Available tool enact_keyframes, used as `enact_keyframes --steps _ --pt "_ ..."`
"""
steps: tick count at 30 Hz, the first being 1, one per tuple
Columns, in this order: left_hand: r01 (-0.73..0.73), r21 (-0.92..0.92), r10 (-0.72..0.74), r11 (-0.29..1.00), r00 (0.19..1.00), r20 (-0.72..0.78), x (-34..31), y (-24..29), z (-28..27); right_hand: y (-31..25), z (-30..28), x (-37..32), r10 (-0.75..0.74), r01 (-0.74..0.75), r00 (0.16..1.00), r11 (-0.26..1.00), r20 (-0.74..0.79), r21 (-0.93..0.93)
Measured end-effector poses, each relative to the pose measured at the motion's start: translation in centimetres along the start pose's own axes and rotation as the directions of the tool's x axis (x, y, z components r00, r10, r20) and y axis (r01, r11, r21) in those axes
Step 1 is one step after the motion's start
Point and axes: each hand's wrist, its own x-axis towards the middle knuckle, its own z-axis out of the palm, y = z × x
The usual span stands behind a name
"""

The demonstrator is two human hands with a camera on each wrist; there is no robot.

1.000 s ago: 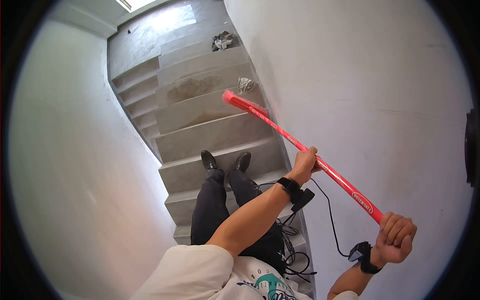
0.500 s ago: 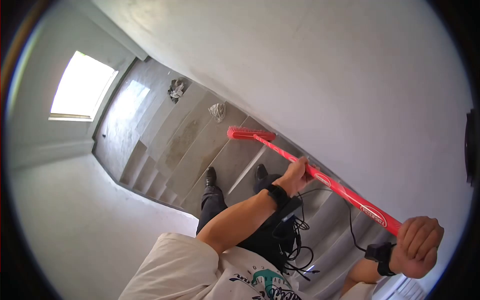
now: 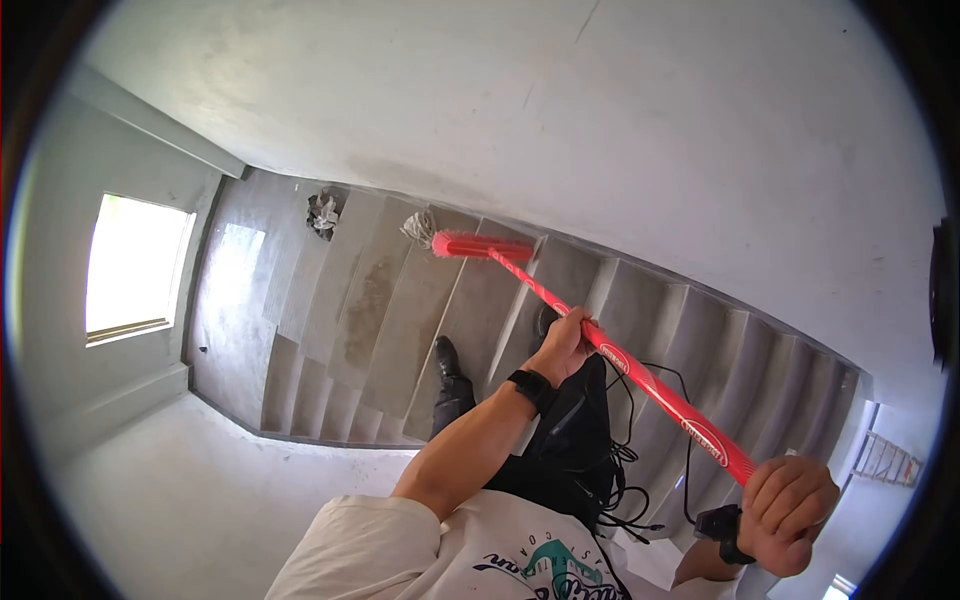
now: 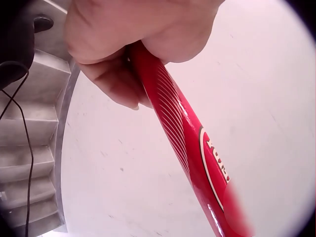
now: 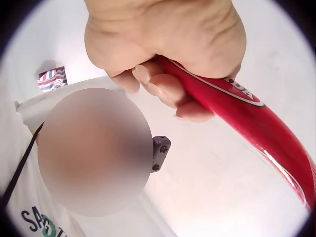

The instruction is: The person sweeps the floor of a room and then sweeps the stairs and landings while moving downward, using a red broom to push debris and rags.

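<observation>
A red long-handled broom [image 3: 655, 390] slants across the head view, its head [image 3: 480, 247] low over the stairs beside the wall. Partway down the handle, my left hand [image 3: 565, 347] grips it. My right hand [image 3: 790, 510] holds the upper end, fingers curled round it. In the left wrist view the left hand [image 4: 143, 29] wraps the shiny red pole [image 4: 168, 108]; the right wrist view has the right hand [image 5: 168, 44] closed about the handle [image 5: 237, 113]. A whitish stringy bundle [image 3: 418, 229] lies on a step right by the bristles.
Grey concrete stairs [image 3: 480, 315] run between pale walls, down to a landing [image 3: 230, 330] by a bright window [image 3: 140, 262]. A crumpled dark-and-white heap [image 3: 322, 214] lies lower down. Black cables [image 3: 625, 490] hang at my waist. A black shoe [image 3: 446, 357] stands on a step.
The head view has swung round, bringing the window and the stairs on the right into sight. The broom head now appears closer to the whitish bundle. Both hands keep their hold on the handle.
</observation>
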Motion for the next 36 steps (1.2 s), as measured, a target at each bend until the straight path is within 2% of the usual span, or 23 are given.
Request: enact_keyframes --steps 1,2,3,5,7,8,9,10,12,14,17,18,20,21,22,23,24,26,28,30,32,34,36 --pt "-0.002 -0.016 0.002 1.000 1.000 0.018 0.8 0.2 -0.6 0.5 1.5 -0.7 0.026 -0.027 0.999 0.999 -0.041 -0.025" --pt "0.010 -0.016 -0.010 1.000 1.000 0.017 2.5 0.4 -2.1 3.2 1.1 -1.4 -0.097 0.091 0.989 0.994 0.113 0.060" --pt "-0.038 -0.042 0.039 0.998 0.999 0.016 4.0 0.2 -4.5 4.5 3.0 -2.2 -0.078 0.068 0.986 0.995 0.144 0.075" --pt "-0.071 -0.050 0.072 0.996 0.997 0.019 5.5 0.4 -7.3 6.2 6.4 -3.6 0.089 -0.096 0.988 0.994 -0.130 -0.051" --pt "0.041 0.156 -0.011 0.987 0.982 -0.187 4.4 -0.2 -9.5 5.7 6.9 -4.8 0.126 -0.134 0.959 0.991 -0.255 -0.012" --pt "0.068 0.182 -0.024 0.981 0.972 -0.232 3.4 -0.9 -9.7 5.5 7.1 -5.5 0.162 -0.159 0.914 0.986 -0.371 0.039" --pt "0.062 0.180 -0.020 0.982 0.974 -0.224 2.5 -1.2 -9.9 5.2 6.9 -6.4 0.164 -0.151 0.922 0.986 -0.350 0.066" --pt "0.067 0.176 -0.028 0.982 0.976 -0.216 1.6 -1.7 -9.6 4.6 6.3 -7.1 0.159 -0.146 0.914 0.987 -0.374 0.064" --pt "0.080 0.188 -0.056 0.979 0.990 -0.128 1.3 -2.6 -7.8 3.0 3.9 -8.4 -0.037 0.047 0.988 0.997 -0.153 0.060" --pt "0.101 0.187 -0.093 0.977 0.994 -0.055 -0.7 -3.8 -4.3 -1.1 2.0 -9.3 0.053 -0.052 0.964 0.999 -0.259 0.009" --pt "0.201 0.346 -0.198 0.916 0.979 -0.045 -4.7 -5.6 2.9 -6.7 -2.4 -12.9 -0.026 0.010 0.952 0.999 -0.304 -0.051" --pt "0.246 0.357 -0.259 0.901 0.966 -0.010 -5.2 -6.9 4.4 -8.6 -3.4 -14.9 -0.072 0.021 0.914 0.991 -0.400 -0.130" --pt "0.300 0.383 -0.333 0.874 0.943 0.020 -5.1 -9.0 6.2 -10.8 -4.9 -19.4 -0.274 0.097 0.642 0.956 -0.716 -0.278" --pt "0.329 0.349 -0.359 0.878 0.933 0.025 -5.0 -10.0 6.7 -11.3 -5.1 -20.1 -0.278 0.092 0.630 0.954 -0.725 -0.286" --pt "0.356 0.311 -0.383 0.881 0.923 0.030 -4.9 -10.7 7.3 -11.7 -6.0 -20.5 -0.135 0.022 0.805 0.980 -0.578 -0.200" --pt "0.355 0.303 -0.378 0.884 0.926 0.017 -3.5 -11.3 6.7 -11.4 -6.5 -18.6 0.014 -0.067 0.923 0.990 -0.384 -0.126" --pt "0.358 0.309 -0.380 0.881 0.925 0.014 -2.4 -11.5 5.5 -9.1 -5.1 -12.4 0.060 -0.052 0.994 0.995 -0.089 0.086" --pt "0.299 0.241 -0.295 0.923 0.954 -0.056 -0.7 -11.2 2.7 -6.9 -6.1 -10.6 -0.034 0.003 0.949 0.995 0.315 0.099" --pt "0.241 0.186 -0.243 0.952 0.970 -0.012 -0.6 -8.6 0.5 -4.1 -5.4 -13.2 -0.128 0.090 0.981 0.965 0.144 0.248" --pt "0.150 0.171 -0.145 0.974 0.989 -0.039 1.8 -5.4 -3.7 -0.5 -3.8 -13.6 -0.032 0.030 0.999 0.972 0.004 0.233" --pt "0.163 0.195 -0.146 0.967 0.984 -0.097 1.4 -2.3 -4.8 1.1 -3.4 -14.0 -0.006 0.010 1.000 0.977 -0.021 0.213" --pt "0.172 0.202 -0.138 0.964 0.975 -0.172 -0.1 -2.2 -5.3 1.3 -3.9 -15.5 0.018 0.030 0.986 0.958 -0.167 0.284" --pt "0.240 0.239 -0.202 0.941 0.964 -0.174 -2.4 -2.1 -3.1 1.0 -5.0 -15.9 -0.010 0.069 0.982 0.950 -0.191 0.306"
